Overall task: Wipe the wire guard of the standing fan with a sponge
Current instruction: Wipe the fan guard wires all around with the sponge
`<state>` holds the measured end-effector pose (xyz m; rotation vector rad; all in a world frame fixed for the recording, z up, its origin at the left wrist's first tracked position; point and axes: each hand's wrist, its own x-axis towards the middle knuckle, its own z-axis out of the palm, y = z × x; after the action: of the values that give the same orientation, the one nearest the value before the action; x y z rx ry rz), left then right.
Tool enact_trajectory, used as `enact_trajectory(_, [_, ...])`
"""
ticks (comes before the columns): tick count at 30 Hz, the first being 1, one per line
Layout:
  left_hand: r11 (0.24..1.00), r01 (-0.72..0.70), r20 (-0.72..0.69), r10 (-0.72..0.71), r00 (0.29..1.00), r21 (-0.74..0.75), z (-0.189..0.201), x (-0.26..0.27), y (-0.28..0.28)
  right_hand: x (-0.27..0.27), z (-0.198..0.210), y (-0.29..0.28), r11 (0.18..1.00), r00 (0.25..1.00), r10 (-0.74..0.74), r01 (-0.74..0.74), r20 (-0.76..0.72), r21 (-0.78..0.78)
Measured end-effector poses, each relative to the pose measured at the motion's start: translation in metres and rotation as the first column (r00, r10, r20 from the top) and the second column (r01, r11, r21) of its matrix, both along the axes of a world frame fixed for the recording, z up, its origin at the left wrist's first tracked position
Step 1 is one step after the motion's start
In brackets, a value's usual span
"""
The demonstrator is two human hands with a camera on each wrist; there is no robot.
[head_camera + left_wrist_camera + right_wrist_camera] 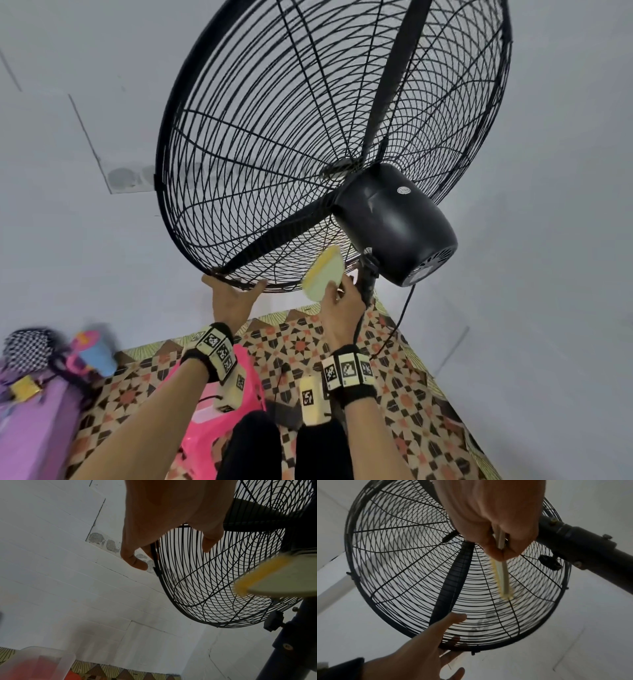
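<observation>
The standing fan's black wire guard tilts up above me, and its black motor housing sits at the right. My left hand grips the guard's bottom rim, with the thumb on the back wires and the fingers round the front. My right hand pinches a thin yellow and pale green sponge by its lower end. The sponge lies against the guard's lower back wires, next to the pole. Seen from the left wrist, the sponge is blurred.
A power cord hangs from the motor down to the patterned floor. A pink plastic stool stands below my left arm. A purple piece of furniture and a blue cup are at the left. A grey wall stands behind the fan.
</observation>
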<state>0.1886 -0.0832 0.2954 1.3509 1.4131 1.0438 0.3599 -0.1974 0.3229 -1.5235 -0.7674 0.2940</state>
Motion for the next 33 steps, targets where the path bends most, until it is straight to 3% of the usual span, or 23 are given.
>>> enact_trajectory(3, [1.000, -0.012, -0.003, 0.012, 1.000, -0.011, -0.002, -0.003, 0.000, 0.004, 0.007, 0.006, 0.979, 0.990, -0.139, 0.133, 0.028, 0.155])
enact_trajectory(6, [0.999, 0.004, 0.004, -0.004, 1.000, -0.035, -0.005, -0.004, 0.001, -0.001, 0.008, 0.011, 0.984, 0.983, -0.130, 0.112, 0.132, 0.139])
enact_trajectory(10, [0.999, -0.017, 0.003, 0.017, 1.000, -0.037, 0.000, -0.001, 0.001, 0.011, -0.004, 0.012, 1.000, 0.973, -0.015, 0.011, 0.232, 0.020])
enact_trajectory(13, [0.999, -0.006, 0.008, 0.006, 1.000, -0.036, -0.002, 0.001, -0.002, 0.018, -0.001, 0.008, 0.993, 0.945, -0.110, 0.089, 0.307, 0.081])
enact_trajectory(16, [0.999, -0.003, 0.021, 0.004, 1.000, -0.032, -0.001, 0.003, -0.002, 0.008, 0.001, 0.012, 0.984, 0.962, -0.140, 0.110, 0.236, 0.138])
enact_trajectory(21, [1.000, -0.024, -0.001, 0.024, 1.000, 0.008, 0.002, 0.002, -0.003, 0.001, -0.025, 0.014, 1.000, 0.976, 0.002, 0.003, 0.218, -0.020])
enact_trajectory(26, [1.000, -0.025, 0.004, 0.025, 1.000, 0.011, -0.001, 0.002, -0.004, 0.000, -0.025, 0.017, 0.986, 0.982, -0.149, 0.139, 0.118, 0.089])
enact_trajectory(31, [0.999, -0.040, -0.010, 0.040, 0.999, -0.007, 0.000, -0.002, -0.004, -0.017, -0.060, 0.026, 0.998, 0.986, 0.020, -0.010, 0.163, -0.061])
enact_trajectory(33, [0.999, -0.031, -0.027, 0.031, 0.999, 0.014, -0.001, -0.003, -0.006, -0.014, -0.064, 0.021, 0.997, 0.989, 0.003, 0.008, 0.148, -0.073])
